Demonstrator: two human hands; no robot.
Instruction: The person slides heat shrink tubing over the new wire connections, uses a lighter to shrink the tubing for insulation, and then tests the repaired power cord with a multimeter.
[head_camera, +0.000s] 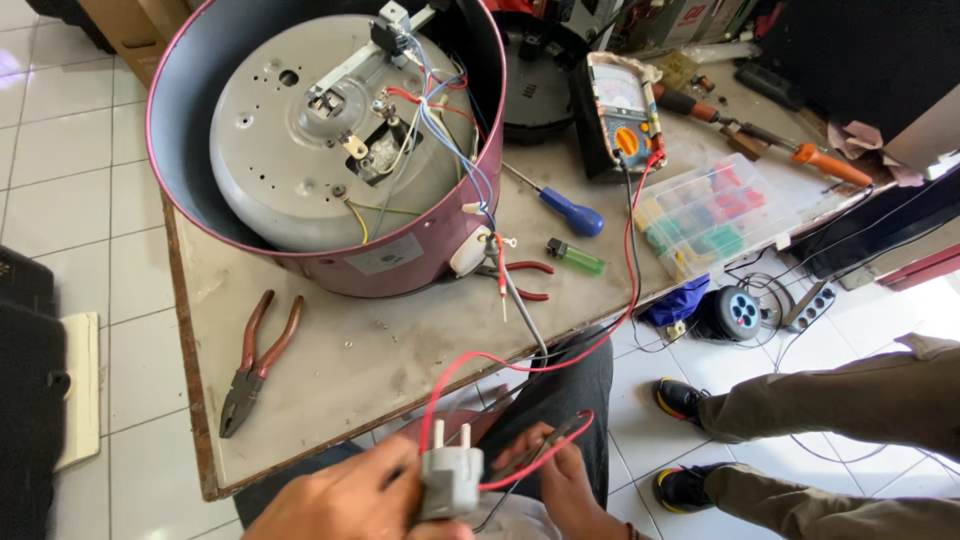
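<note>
My left hand (345, 495) grips a grey two-pin power plug (450, 478) low in the view, pins pointing up. My right hand (560, 475) holds test probes against the plug, with a red lead (632, 260) and a black lead running up to an analogue multimeter (622, 115) at the back of the table. An upturned maroon rice cooker body (330, 140) stands on the table, its grey base and loose wires exposed. Its cord (520, 300) hangs down toward the plug.
On the worn table (330, 350) lie red-handled pliers (255, 360), a blue-handled screwdriver (570, 212), a green lighter (578, 258), small red cutters (528, 280) and a clear parts box (710, 215). Another person's legs and shoes (800, 430) are at the right on the tiled floor.
</note>
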